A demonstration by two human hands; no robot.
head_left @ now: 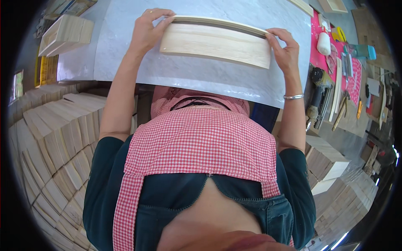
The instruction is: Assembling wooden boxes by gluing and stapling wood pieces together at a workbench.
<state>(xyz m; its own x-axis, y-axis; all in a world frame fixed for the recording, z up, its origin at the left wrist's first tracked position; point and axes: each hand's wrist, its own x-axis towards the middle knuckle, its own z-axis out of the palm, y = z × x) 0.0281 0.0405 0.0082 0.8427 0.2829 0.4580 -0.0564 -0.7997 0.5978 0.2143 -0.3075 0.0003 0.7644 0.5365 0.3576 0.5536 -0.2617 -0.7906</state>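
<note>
A long, narrow wooden box (215, 45) of pale wood is on the white marbled tabletop (184, 72). Its broad side board faces me, and a dark gap separates that board from a thin strip along the far edge. At the box's far left corner, my left hand (150, 31) pinches the strip between thumb and fingers. My right hand (285, 48), with a silver bangle at the wrist, grips the far right corner the same way. The inside of the box is hidden.
Wooden boxes (69, 34) stand at the table's left end. Stacked wooden pieces (63, 138) fill the floor to my left, with more (326, 161) at my right. Beyond the table's right edge lie a white bottle (323, 43), a power tool (317, 98) and an orange-handled cutter (359, 109).
</note>
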